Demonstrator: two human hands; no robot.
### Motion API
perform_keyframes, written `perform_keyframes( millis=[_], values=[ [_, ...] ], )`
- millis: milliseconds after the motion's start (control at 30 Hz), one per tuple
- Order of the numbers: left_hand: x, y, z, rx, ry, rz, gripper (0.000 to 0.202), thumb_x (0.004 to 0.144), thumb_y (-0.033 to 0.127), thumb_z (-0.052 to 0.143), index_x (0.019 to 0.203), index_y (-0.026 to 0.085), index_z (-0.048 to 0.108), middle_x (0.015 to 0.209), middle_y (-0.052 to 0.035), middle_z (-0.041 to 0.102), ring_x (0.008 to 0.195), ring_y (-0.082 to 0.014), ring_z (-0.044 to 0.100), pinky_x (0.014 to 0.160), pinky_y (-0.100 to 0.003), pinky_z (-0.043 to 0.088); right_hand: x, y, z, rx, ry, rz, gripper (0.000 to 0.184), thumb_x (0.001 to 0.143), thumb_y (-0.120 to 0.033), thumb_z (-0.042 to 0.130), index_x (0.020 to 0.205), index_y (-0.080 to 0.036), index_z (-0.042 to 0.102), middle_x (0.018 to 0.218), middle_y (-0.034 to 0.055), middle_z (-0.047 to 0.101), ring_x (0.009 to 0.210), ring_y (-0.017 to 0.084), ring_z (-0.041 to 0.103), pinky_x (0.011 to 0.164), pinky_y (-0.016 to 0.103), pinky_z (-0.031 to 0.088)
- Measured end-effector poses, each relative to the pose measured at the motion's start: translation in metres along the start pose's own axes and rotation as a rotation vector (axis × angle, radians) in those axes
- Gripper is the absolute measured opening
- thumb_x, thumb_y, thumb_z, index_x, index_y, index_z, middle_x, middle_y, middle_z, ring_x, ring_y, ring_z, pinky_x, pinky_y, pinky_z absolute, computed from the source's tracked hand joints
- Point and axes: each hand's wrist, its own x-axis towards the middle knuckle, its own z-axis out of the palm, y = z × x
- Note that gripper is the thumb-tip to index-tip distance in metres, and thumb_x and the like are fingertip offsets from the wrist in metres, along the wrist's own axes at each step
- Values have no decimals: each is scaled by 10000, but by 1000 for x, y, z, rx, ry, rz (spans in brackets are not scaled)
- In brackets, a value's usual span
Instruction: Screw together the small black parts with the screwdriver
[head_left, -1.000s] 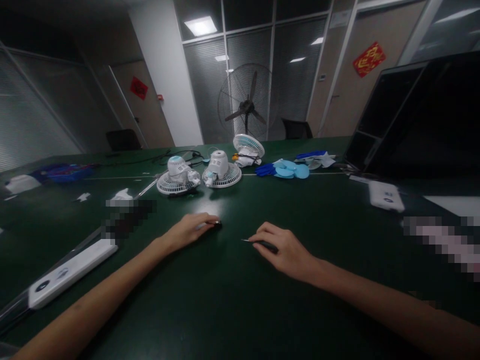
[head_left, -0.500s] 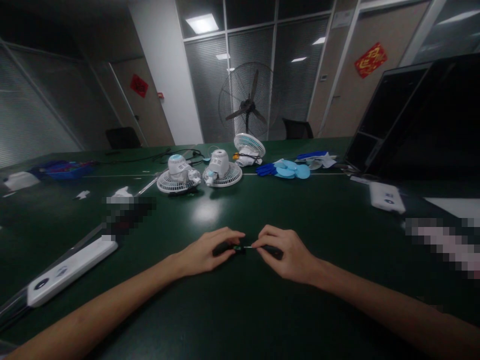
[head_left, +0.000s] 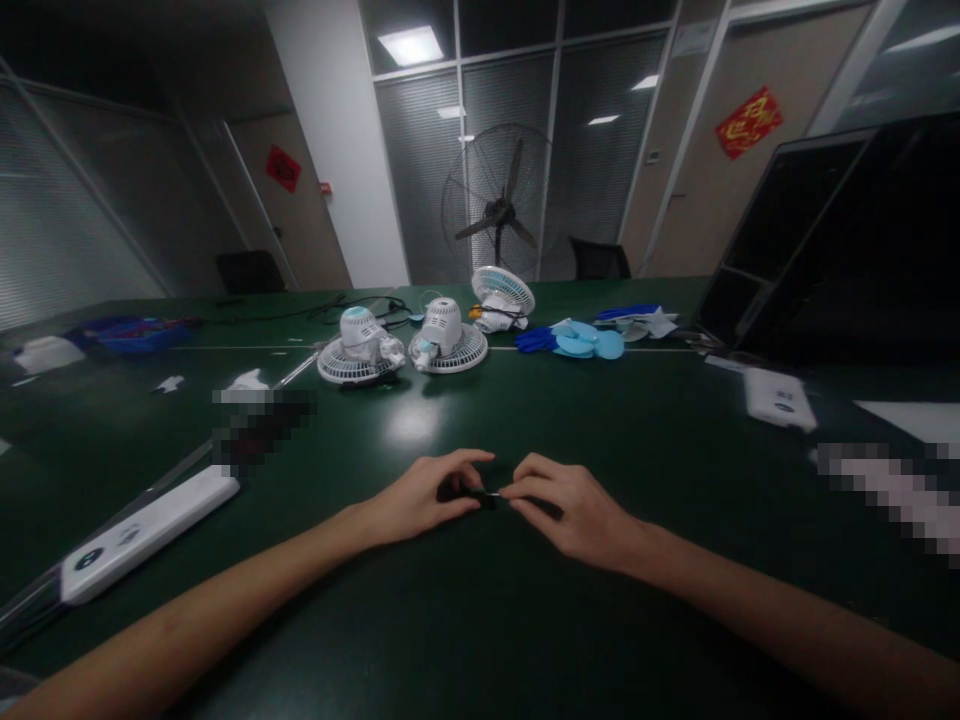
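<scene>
In front of me, low over the green table (head_left: 420, 620), my two hands meet at a slim screwdriver-like tool (head_left: 492, 494) with a dark body and a short metal shaft. My left hand (head_left: 420, 497) has its fingers curled round the dark part, the index finger stretched out above and the thumb below. Thumb and fingertips of my right hand (head_left: 574, 510) pinch at the shaft's right end. The tool is small and partly hidden by the fingers, so its exact kind is unclear.
Several white fan heads (head_left: 448, 345) lie beyond my hands, with light-blue fan blades (head_left: 589, 340) and blue gloves (head_left: 536, 340) to their right. A long white device (head_left: 150, 535) lies left, a white box (head_left: 778, 398) right. A dark monitor (head_left: 847, 240) stands at right.
The left index finger has lifted and straightened a little, and less of the metal shaft shows between my hands. The view has shifted slightly; the other objects stay in place.
</scene>
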Motion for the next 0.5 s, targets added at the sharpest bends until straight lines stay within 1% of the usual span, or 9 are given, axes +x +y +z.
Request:
perform_keyframes(
  millis=[167,300,500],
  values=[
    [2,1,-1,-35,-11,24,620,990,231,717,1550,278,455,1153,-53,727,1013,-208,700,918,-383,546,1,1,1,-2,-32,1,242,1067,-198,596,1272,-198,724,1151,75,647,909,172,653,763,293,558],
    [2,0,1,-53,0,33,614,987,232,713,1544,270,458,1131,-55,721,980,-201,695,912,-384,544,0,1,2,-15,-12,2,252,1069,-198,588,1282,-209,724,1157,76,648,923,179,656,776,303,558],
    [3,-2,4,-61,-3,21,666,969,198,710,1568,270,429,1145,-57,699,982,-193,677,891,-362,541,-1,0,1,-8,9,-6,237,1025,-180,628,1230,-209,744,1115,62,665,855,158,652,704,275,520]
  ],
)
